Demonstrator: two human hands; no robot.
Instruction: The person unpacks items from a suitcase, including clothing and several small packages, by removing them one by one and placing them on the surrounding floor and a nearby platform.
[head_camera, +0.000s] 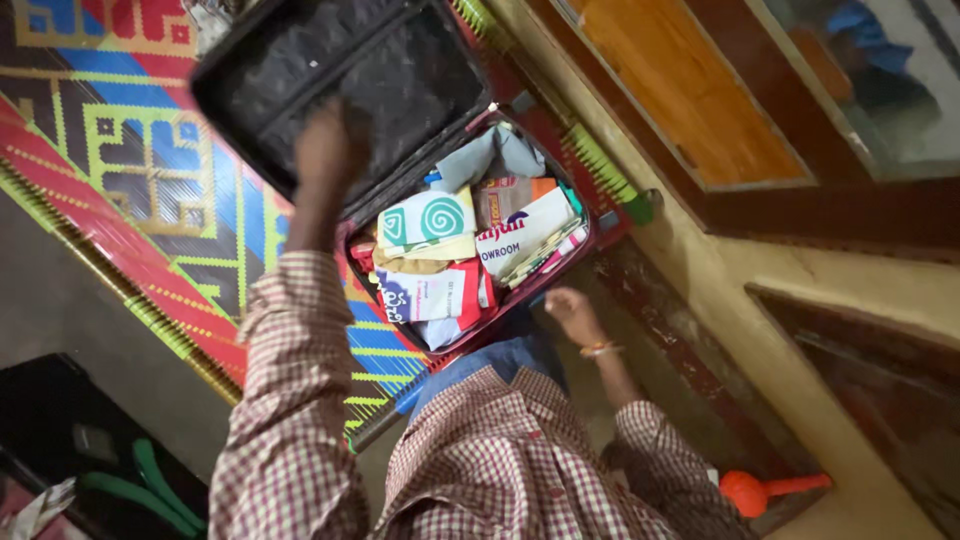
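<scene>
- Your sleeves (290, 400) are red-and-white checked.
- Your suitcase (560, 270) has a maroon shell and a black lid lining (350, 80).
- Your mat (130, 150) shows blue, red, yellow and green geometric bands.
- Your dipper (765, 490) is orange.

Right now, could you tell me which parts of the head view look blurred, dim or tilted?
In the head view, the left hand on the suitcase lid is smeared by motion blur; the right hand at the suitcase rim is softer too; the packed bags read sharper; the lower left corner sits in deep shadow; the whole scene looks tilted.
</scene>
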